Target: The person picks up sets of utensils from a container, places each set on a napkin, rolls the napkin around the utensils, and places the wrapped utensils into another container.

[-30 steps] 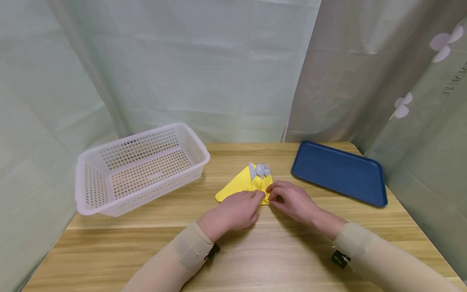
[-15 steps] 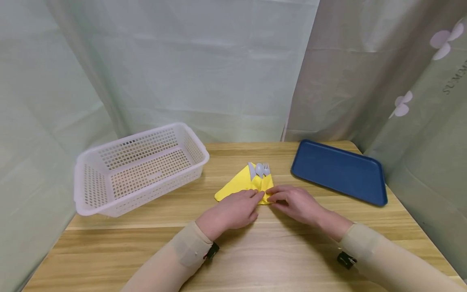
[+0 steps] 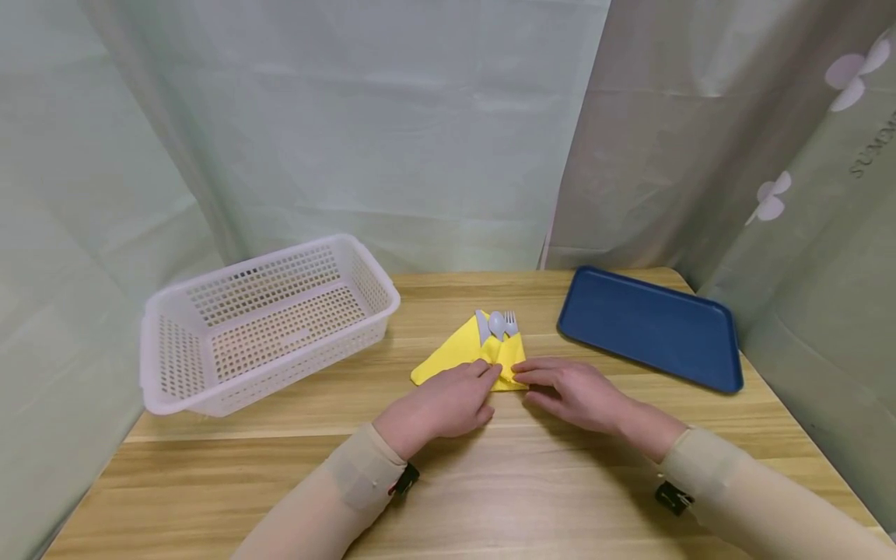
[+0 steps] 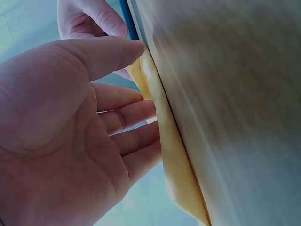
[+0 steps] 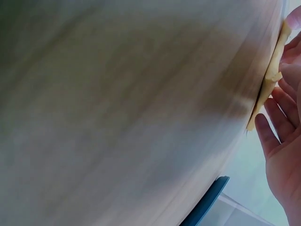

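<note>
Partly beneath left grip lies yellow cloth.

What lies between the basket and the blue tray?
In the head view: a yellow cloth with knife, spoon and fork partly tucked in, plus left hand and right hand at its near side.

The left hand, its palm showing, touches the yellow cloth lying on the wooden table. Farther right, partly hidden behind it, is the right hand, with a blue strip showing beyond.
</note>
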Motion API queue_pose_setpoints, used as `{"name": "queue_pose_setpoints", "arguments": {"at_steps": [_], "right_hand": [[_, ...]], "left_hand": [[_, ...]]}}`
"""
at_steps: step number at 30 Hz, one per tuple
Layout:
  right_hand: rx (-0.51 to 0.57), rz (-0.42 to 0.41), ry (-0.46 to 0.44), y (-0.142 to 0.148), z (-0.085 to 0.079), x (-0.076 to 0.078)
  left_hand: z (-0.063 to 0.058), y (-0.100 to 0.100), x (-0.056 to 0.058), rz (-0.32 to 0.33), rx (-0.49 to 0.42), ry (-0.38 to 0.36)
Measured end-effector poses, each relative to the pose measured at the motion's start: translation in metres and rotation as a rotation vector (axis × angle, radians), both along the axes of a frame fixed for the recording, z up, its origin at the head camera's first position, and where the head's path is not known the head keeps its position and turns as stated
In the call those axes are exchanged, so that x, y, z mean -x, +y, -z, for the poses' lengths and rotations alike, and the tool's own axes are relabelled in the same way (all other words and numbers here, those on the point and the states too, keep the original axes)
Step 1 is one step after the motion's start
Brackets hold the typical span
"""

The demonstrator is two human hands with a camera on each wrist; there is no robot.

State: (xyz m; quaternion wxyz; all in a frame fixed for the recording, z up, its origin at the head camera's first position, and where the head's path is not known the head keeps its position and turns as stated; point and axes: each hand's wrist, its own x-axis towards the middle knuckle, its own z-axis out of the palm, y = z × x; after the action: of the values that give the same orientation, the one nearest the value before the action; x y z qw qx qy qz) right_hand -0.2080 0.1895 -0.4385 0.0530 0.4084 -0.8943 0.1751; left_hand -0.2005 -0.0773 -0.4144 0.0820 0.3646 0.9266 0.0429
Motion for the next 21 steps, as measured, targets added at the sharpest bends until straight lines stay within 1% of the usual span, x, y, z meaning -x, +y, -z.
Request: {"name": "queue_pose_setpoints", "arguments": {"at_steps": [4, 10, 12, 17, 21], "right_hand": [[-0.006, 0.001, 0.022, 0.0023, 0.0003, -0.0001], [-0.031, -0.08, 0.14, 0.0062, 0.0018, -0.0012], [-0.049, -0.096, 0.165, 0.0075, 0.0021, -0.0021], [-0.101, -0.097, 0.157, 0.0092, 0.0025, -0.0036], [-0.11, -0.1, 0.163, 0.0092, 0.0026, -0.0038]], "left_hand": [[-0.0005, 0.0005, 0.0, 0.002, 0.001, -0.004], [-0.0002, 0.0004, 0.0, 0.004, 0.011, 0.005], [0.0, 0.0002, -0.0001, 0.009, 0.008, 0.012], [0.0008, -0.0003, 0.0003, 0.008, -0.008, 0.017], [0.0021, -0.001, 0.0007, -0.001, -0.023, 0.013]]}}
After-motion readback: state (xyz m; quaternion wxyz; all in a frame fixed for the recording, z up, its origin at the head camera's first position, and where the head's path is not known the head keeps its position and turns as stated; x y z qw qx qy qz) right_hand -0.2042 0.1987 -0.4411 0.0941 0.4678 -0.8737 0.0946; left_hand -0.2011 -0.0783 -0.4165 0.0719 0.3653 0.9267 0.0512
